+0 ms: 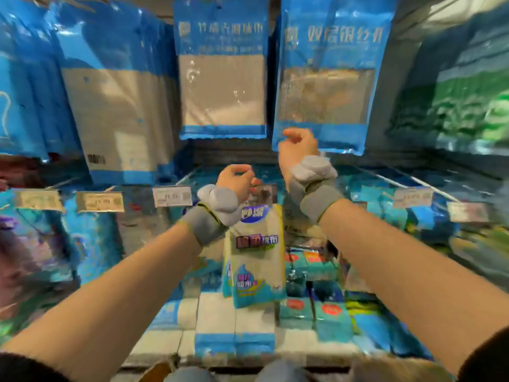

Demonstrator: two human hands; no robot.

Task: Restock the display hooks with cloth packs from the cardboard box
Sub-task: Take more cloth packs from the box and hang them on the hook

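Observation:
My left hand (237, 180) is raised at the middle of the shelf front and pinches the top of a white cloth pack (256, 257) with yellow edges and a blue label; the pack hangs down below my wrist. My right hand (297, 146) is higher, its fingers curled at the lower left corner of a blue hanging pack (325, 78); blur hides whether it grips anything. A second blue pack (223, 75) with a grey cloth window hangs just left of it. Both wrists wear grey bands. The hooks themselves are hidden behind the packs.
A thick row of blue packs (110, 106) hangs at the left, green packs (468, 106) at the right. Price tags (172, 196) line the rail. Stacked cloth and sponge packs (234, 312) fill the shelf below. A brown cardboard edge (154, 372) shows at the bottom.

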